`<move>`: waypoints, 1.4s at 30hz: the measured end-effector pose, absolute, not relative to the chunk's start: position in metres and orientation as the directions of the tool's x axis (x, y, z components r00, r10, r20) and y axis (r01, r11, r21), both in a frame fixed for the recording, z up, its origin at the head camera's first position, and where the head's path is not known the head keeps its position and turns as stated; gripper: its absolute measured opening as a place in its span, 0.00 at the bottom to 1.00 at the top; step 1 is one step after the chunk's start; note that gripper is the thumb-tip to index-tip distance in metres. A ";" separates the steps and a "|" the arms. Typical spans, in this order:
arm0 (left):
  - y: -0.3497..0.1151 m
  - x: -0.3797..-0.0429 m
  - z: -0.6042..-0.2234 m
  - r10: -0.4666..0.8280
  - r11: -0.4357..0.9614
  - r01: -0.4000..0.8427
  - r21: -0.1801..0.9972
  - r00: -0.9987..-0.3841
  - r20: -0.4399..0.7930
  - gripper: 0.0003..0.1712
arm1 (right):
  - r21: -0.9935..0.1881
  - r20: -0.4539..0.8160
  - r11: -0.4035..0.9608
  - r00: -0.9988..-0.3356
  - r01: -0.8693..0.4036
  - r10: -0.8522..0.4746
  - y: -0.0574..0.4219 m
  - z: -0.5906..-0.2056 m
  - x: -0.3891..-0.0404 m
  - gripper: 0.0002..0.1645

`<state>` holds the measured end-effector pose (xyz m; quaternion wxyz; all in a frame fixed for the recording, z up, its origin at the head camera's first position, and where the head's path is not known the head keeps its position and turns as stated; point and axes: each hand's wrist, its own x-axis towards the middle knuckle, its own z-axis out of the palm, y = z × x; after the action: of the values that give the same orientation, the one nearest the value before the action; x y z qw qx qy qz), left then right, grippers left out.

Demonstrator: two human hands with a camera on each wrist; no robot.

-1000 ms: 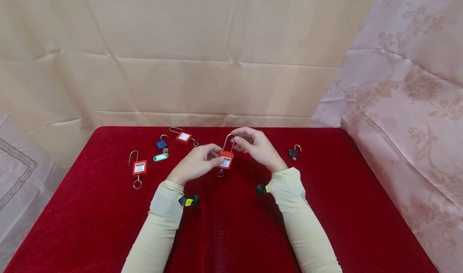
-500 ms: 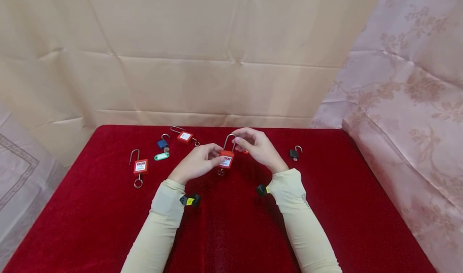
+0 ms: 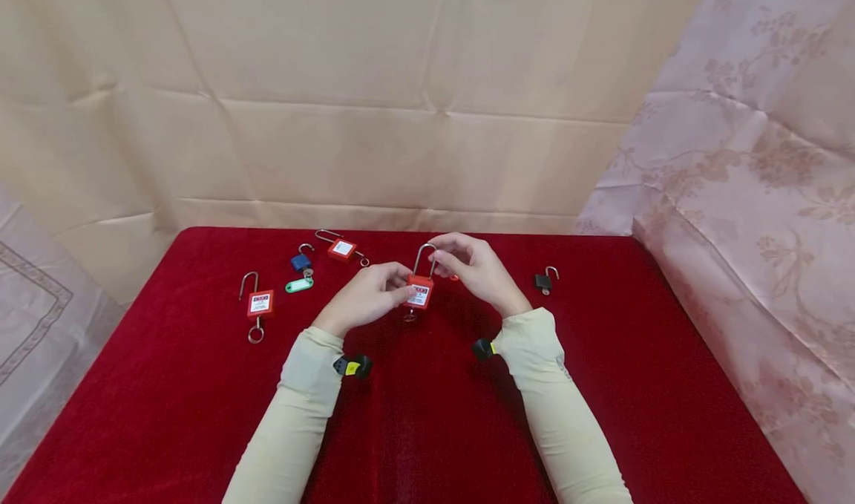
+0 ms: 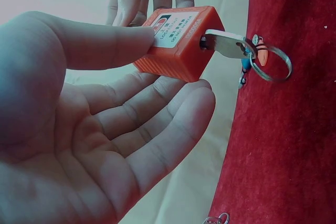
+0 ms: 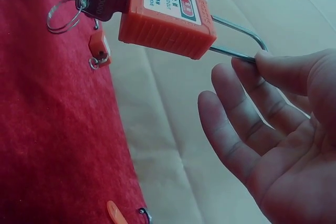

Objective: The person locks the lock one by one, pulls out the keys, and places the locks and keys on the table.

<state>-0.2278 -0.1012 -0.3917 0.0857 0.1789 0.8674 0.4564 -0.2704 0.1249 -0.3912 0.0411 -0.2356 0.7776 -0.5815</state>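
Left grip (image 3: 366,296) and right grip (image 3: 477,272) pinch a padlock (image 3: 419,296) over red cloth (image 3: 427,422), beige drape (image 3: 320,159) behind.

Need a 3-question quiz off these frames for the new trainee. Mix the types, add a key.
1. Short answer: which grip pinches the shackle of the held padlock?
2. True or false: in the head view, the leftmost padlock is locked shut.
3. Fill in the blank: in the left wrist view, a ___ sticks out of the held padlock at the end opposite its shackle.

Key:
1. The right grip.
2. False; the leftmost padlock is open, with one leg of its shackle outside the body.
3. key
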 end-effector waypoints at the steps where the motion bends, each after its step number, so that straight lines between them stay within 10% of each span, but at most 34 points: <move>1: -0.101 -0.228 -0.391 0.386 0.521 0.231 0.822 -0.923 0.014 0.15 | -0.924 0.212 0.210 -0.885 -0.320 -0.415 0.125 -0.391 -0.270 0.14; 42: -0.106 -0.227 -0.386 0.261 0.379 0.186 0.907 -0.961 0.089 0.20 | -0.922 0.166 0.235 -0.862 -0.307 -0.478 0.122 -0.394 -0.269 0.18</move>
<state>-0.2269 -0.1064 -0.3862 0.0345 0.1349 0.8295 0.5408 -0.2694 0.1221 -0.3936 0.0756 -0.2512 0.7822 -0.5652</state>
